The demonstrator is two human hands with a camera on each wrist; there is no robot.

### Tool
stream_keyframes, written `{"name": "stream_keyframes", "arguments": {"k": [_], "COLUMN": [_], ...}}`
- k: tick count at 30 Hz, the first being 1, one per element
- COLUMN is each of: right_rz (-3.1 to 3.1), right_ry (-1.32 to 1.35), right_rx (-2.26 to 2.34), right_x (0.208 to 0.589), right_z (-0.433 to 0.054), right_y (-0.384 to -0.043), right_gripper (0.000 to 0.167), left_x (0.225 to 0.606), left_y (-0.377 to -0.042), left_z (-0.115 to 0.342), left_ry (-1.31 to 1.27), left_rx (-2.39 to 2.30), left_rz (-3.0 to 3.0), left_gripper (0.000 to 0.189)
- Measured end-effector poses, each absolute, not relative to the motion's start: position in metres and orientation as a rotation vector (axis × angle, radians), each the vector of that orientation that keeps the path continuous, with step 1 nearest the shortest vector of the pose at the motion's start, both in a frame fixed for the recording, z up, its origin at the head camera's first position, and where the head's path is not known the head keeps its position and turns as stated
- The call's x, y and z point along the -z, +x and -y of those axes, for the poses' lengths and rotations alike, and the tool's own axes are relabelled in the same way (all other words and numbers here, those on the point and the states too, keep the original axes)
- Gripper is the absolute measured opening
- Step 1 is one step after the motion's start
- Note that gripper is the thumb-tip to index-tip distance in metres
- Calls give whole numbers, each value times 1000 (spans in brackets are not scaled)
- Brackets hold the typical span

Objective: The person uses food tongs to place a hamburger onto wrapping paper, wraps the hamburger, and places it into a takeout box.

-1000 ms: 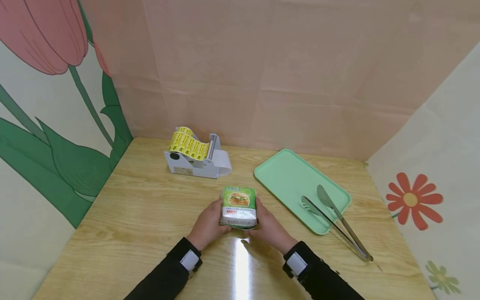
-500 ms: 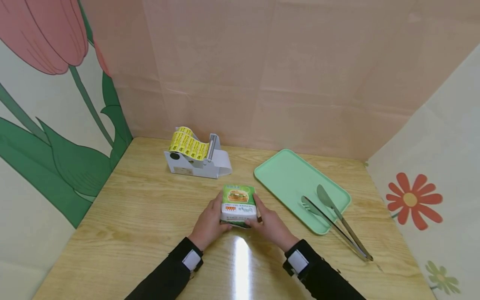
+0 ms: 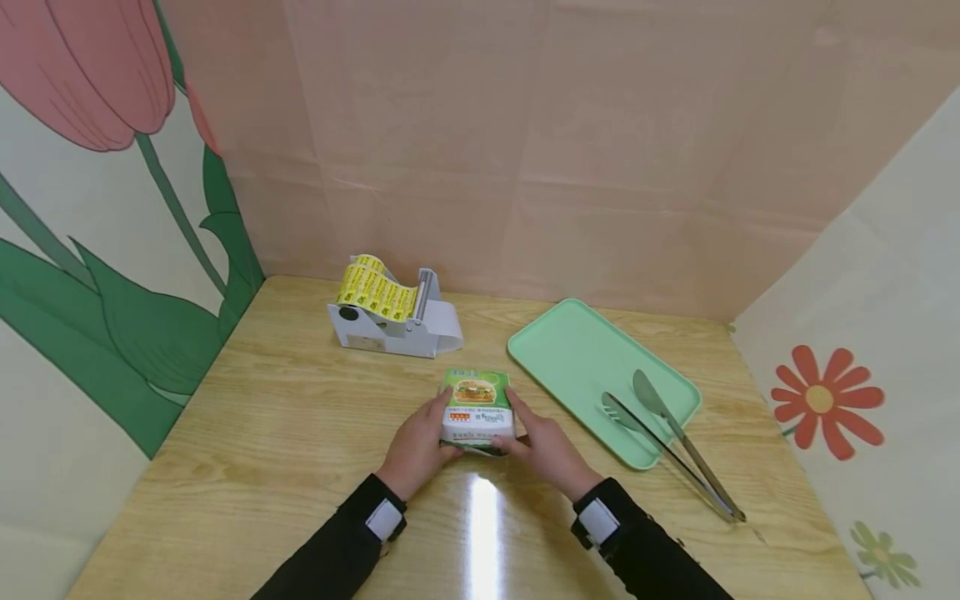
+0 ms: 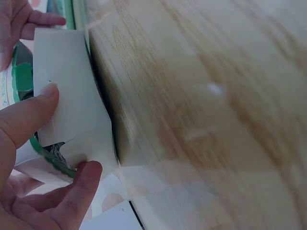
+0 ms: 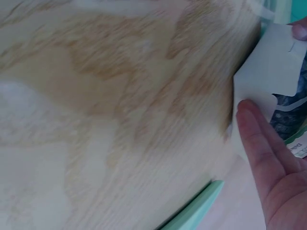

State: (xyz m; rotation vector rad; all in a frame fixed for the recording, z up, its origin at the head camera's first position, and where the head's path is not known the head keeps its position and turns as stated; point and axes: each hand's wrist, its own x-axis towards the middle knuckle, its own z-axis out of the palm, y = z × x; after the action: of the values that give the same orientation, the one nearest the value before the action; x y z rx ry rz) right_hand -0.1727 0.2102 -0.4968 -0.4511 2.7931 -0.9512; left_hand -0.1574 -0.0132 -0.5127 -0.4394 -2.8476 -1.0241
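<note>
A small burger box (image 3: 477, 408), green and white with a burger picture on top, stands near the middle of the wooden table. My left hand (image 3: 414, 446) grips its left side, fingers along the side and thumb at the near edge. On the opposite side, my right hand (image 3: 546, 450) holds it the same way. In the left wrist view, the thumb (image 4: 41, 112) presses on a plain white card flap (image 4: 72, 81). The right wrist view shows fingers (image 5: 259, 139) lying against another white part of the box, with dark printed wrapping inside the gap.
Behind the box stands a white label dispenser (image 3: 390, 340) with a roll of yellow labels (image 3: 375, 287). To the right lies a mint-green tray (image 3: 570, 358), with metal tongs (image 3: 693, 454) resting across its near edge. A pink backdrop (image 3: 525, 167) rises at the table's back.
The box has tipped back to sit flatter, showing more of its top. My fingers have slid further along its sides, and the right thumb has come round to the near edge.
</note>
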Motion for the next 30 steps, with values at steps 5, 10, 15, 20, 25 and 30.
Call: {"name": "stream_keyframes", "arguments": {"k": [5,10,15,20,25,30], "right_rz": [-2815,-2856,-2884,-2891,-2885,-2907], "right_ry": [-481,-523,-530,-528,-498,-515], "right_rx": [987,991,972,978,961,927], "right_x": [500,502,500,497,500,508], "right_z": [-211,-211,-209,-208,-210,-213], "right_y": [-173,-173,-173,-170,-167,-165], "right_gripper": [83,80,80,81,80,78], "left_x": [512,514,517,517,515,516], "left_y": [-157,-157,-158,-159,-158,-158], "left_z": [13,12,12,11,9,10], "left_ry": [-460,-480,-456,-442,-451,-477], "left_rx": [922,886,965,973,887,843], "left_rz": [2864,2847,2834,2829,2837,2833], "left_gripper": [96,98,103,101,97,98]}}
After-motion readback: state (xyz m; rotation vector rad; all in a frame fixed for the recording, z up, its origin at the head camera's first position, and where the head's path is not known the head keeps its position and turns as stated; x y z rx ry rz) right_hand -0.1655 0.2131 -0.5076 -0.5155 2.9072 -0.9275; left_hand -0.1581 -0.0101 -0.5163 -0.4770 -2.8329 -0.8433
